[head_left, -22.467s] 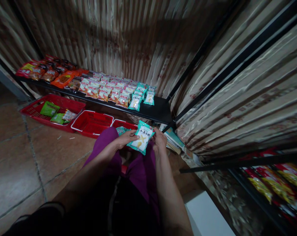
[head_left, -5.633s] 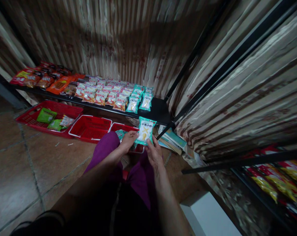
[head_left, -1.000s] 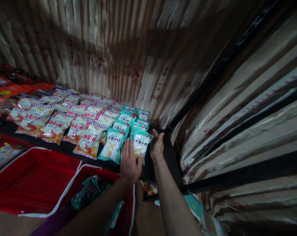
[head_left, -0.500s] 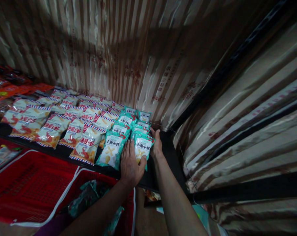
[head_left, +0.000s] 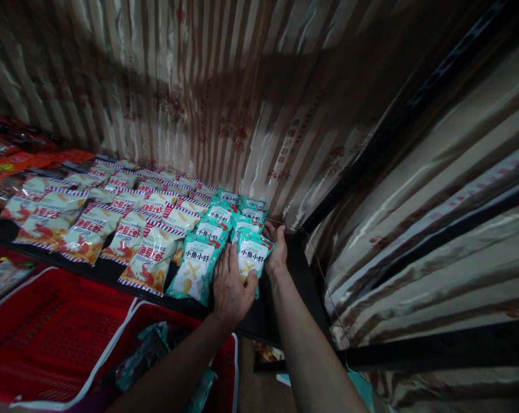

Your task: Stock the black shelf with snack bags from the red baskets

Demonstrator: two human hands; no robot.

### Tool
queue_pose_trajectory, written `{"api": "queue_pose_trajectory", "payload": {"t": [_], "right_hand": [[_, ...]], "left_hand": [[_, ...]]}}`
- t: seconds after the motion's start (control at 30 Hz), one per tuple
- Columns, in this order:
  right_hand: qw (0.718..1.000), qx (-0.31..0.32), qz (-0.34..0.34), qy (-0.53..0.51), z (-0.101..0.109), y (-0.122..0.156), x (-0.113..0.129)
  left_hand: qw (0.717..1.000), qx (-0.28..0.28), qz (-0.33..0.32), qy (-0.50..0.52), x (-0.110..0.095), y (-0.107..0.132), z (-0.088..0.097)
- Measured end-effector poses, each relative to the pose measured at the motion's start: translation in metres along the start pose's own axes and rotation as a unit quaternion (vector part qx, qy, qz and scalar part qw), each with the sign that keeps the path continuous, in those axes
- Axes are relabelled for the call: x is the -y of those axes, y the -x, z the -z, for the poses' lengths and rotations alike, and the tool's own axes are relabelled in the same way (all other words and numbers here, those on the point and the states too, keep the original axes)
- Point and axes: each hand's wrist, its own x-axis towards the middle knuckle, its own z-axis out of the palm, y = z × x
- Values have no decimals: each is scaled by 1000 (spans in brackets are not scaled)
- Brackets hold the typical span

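Observation:
A teal and white snack bag leans at the front of the right-hand row on a black shelf, held between my two hands. My left hand lies along its left side, fingers extended and together, with the thumb over its lower front. At its right edge my right hand curls round, its fingers partly hidden behind the bag. Another teal snack bag stands just left of my left hand. More teal bags are lined up behind these two in two rows.
Rows of white and red snack bags fill the shelf to the left, with orange packets beyond. Below stand red baskets; one holds teal bags. A striped curtain hangs behind, and a black post rises at right.
The held bag's top has shifted slightly right, and my hands have moved a little with it. Several teal bags behind sit slightly differently. The view has tilted slightly.

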Motion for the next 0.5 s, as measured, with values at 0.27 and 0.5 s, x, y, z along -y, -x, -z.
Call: {"api": "queue_pose_trajectory", "payload": {"t": [0.27,0.5], "right_hand": [[999,-35,-21,-15,0,-2,-10],[999,-38,-18,-17,4,3,-11]], "left_hand": [[999,37,31,8,-2,-3,2],[997,34,57,39,-1,-4,3]]}}
